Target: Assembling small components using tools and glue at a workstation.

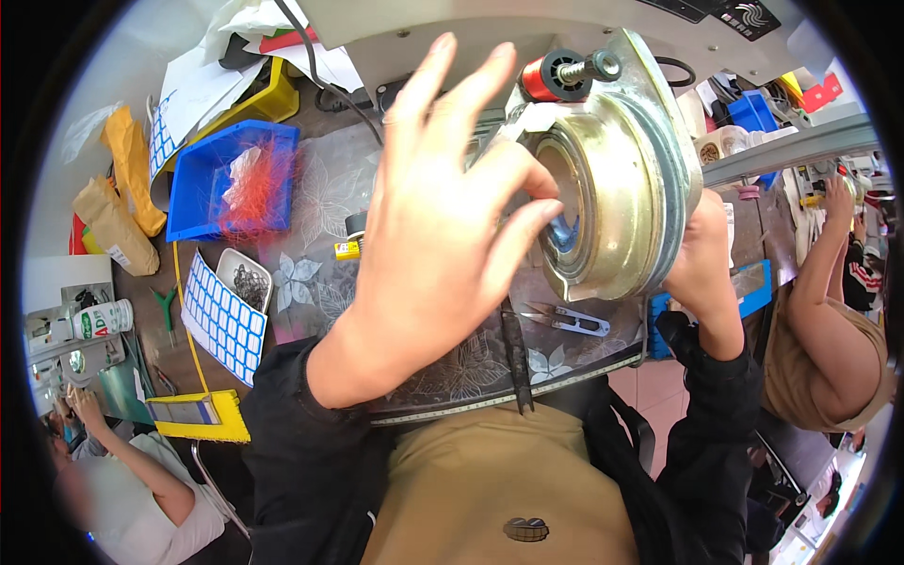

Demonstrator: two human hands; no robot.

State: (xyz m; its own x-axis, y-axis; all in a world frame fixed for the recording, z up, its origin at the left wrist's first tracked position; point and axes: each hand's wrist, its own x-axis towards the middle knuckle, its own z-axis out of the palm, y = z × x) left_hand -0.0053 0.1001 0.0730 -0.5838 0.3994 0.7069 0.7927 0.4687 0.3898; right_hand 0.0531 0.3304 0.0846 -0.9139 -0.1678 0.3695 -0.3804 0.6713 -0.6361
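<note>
Holds the left grip (433,226) high and just left of a brass-coloured metal drum (617,202), back toward the camera, wrist rising from a black sleeve (282,414). Stretches the outer fingers upward and apart; curls index finger toward thumb in a nearly closed ring, tips at the drum's hollow face. Cannot tell of full contact between those tips, or of anything thin pinched there. Holds the right grip (702,254) behind the drum's right rim, forearm steep, fingers mostly hidden; cannot tell its opening or hold. Shows a red-and-black spool (539,81) above the left grip's pinching tips, and thread snips (576,322) below them on the leaf-patterned surface (325,151). Includes, left of that grip, a blue tray (193,209) of red threads (259,184) and, lower, a white dish (223,268) beside a blue-and-white grid sheet (224,318).
</note>
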